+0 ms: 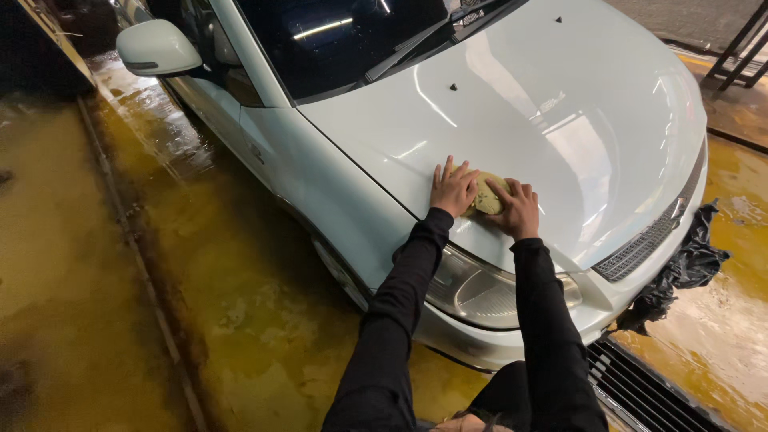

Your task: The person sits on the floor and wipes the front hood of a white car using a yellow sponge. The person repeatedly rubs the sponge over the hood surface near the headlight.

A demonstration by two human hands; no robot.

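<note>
Sponge (486, 197), yellowish and rounded, lies on the white car bonnet (560, 120), near its front edge above the headlight (480, 292). We press it from both sides: our left hand (453, 189) rests with fingers spread flat, touching the sponge's left side, and our right hand (518, 210) curls over its right side, fingers bent on top. Both arms wear black sleeves (400, 312). Further out we see the windscreen (344, 36) with its wipers, the side mirror (158, 48), a black plastic sheet (688, 268) hanging by the grille, and wet yellowish floor (120, 280) around the car.
</note>
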